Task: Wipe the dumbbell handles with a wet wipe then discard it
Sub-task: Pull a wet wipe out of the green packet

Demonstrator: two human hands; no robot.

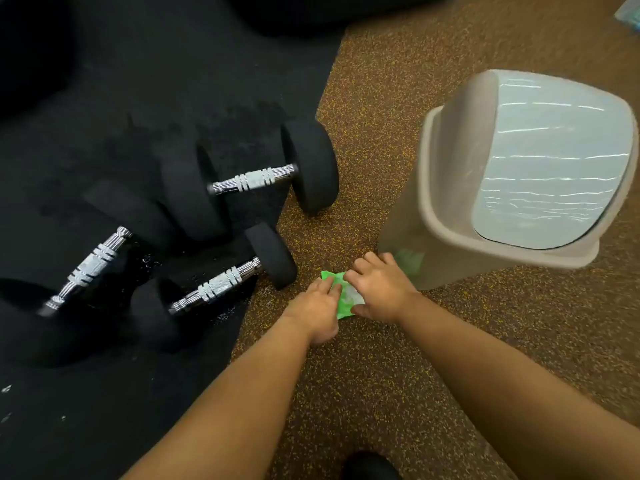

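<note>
— Where the two bare forearms meet, just below the middle of the frame, what do the hands have?

— A green wet wipe packet [341,295], lying on the brown speckled floor [381,393]. The left hand [320,311] lies on its left half with fingers fairly straight, pressing down. The right hand [377,292] grips it, with its fingers curled over the upper right edge and its thumb at the lower edge.

— Can any brand or wording be read?

— No. The packet shows a blurred whitish patch in its middle, and the hands cover most of the rest.

— And the dumbbells?

— There are three, with black ends and ribbed chrome handles, on a black mat [156,81] that fills the left of the frame. The upper dumbbell [252,178] sits left of centre. The near dumbbell [216,287] lies just left of the packet, not touching it. The left dumbbell [88,268] is at the lower left, its ends lost against the dark mat.

— Anything on the right?

— A beige swing-lid bin [446,188] stands just beyond the right hand. Its pale lid [550,161] is streaked with reflections, and there is a green glint on its near wall. A teal object [628,15] is cut off at the upper right corner. A dark rounded shape [370,465] at the bottom edge is too cropped to name.
</note>
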